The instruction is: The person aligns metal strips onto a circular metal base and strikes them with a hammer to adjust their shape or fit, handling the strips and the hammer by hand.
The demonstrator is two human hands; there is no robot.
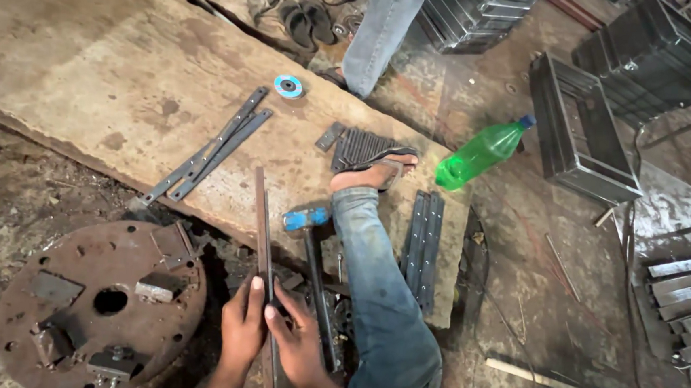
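Head view: the left hand and the right hand both close on the near end of a long, narrow, rusty flat steel bar, fingers pinched along its edges, while its far end lies on the worn wooden worktop. The bar looks stiff and fairly heavy for its width, with hard edges and a dry, rough surface unlikely to slip; the near end, gripped from both sides, seems the natural hold. Just right of it lies a blue-headed hammer with a dark handle, beside the person's jeans-clad leg and sandalled foot. Left sits a rusty round steel disc with bolted blocks. Farther off lie a pair of grey flat strips, a small blue grinding disc and a green plastic bottle. The bar's near tip is cut off at the picture's lower edge; the wrists are cropped.
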